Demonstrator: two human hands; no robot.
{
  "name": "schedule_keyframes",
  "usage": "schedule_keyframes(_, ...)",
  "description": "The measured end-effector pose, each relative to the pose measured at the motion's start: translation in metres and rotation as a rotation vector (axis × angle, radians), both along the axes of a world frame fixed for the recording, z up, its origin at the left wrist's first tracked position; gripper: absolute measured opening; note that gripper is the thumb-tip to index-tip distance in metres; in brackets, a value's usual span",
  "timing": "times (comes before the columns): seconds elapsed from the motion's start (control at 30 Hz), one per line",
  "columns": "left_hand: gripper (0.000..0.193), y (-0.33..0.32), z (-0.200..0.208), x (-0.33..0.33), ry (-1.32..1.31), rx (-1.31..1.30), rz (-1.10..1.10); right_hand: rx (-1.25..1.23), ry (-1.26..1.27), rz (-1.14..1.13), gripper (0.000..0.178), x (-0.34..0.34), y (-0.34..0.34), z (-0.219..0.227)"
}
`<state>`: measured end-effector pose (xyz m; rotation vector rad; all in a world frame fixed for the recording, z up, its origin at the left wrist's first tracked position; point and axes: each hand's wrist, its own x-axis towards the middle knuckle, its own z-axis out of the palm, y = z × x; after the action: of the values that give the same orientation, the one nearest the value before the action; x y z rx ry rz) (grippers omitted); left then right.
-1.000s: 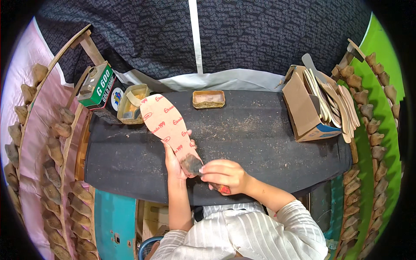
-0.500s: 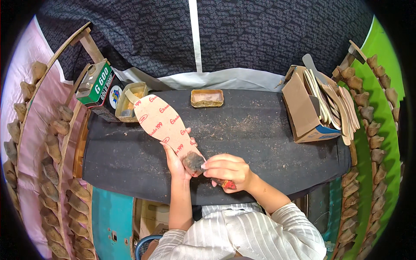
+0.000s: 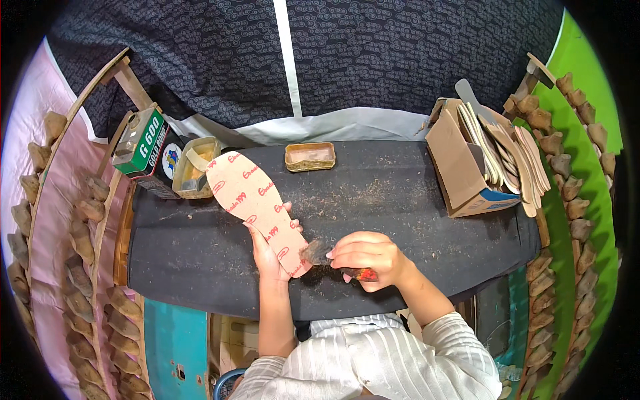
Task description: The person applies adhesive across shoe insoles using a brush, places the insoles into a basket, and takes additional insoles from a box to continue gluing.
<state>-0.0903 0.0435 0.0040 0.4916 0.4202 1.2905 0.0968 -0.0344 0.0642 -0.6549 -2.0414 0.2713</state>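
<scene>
Dark worktable (image 3: 400, 200); left hand (image 3: 267, 250) grips insole (image 3: 257, 203), tilted further left than before; right hand (image 3: 363, 257) clasps brush (image 3: 320, 252).

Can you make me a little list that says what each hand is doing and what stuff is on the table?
left hand: holds a pink shoe insole from below, tilted up off the table
right hand: grips a brush with a red handle, its dark head at the insole's near end
table: dark, dusty top
small tin: open, at the far edge
green can: far left corner
tub: yellowish, beside the can
cardboard box: on the right, packed with more insoles
</scene>
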Motion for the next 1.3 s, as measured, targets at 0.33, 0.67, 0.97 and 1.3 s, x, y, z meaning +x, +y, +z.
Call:
schedule_keyframes(0.33,0.057,-0.018,-0.004,0.01,0.159,0.019,-0.199,0.166,0.043,-0.008,0.031,-0.004,0.022,0.025)
schedule_keyframes(0.67,0.053,-0.018,-0.01,0.0,0.167,0.124,-0.281,0.18,0.094,-0.063,0.036,-0.011,0.038,0.049)
schedule_keyframes(0.97,0.054,-0.021,-0.002,-0.007,0.297,0.243,-0.331,0.286,0.233,-0.262,0.022,-0.022,0.054,0.061)
schedule_keyframes(1.3,0.055,-0.02,-0.016,-0.012,0.223,0.214,-0.375,0.181,0.274,-0.511,0.026,-0.013,0.067,0.037)
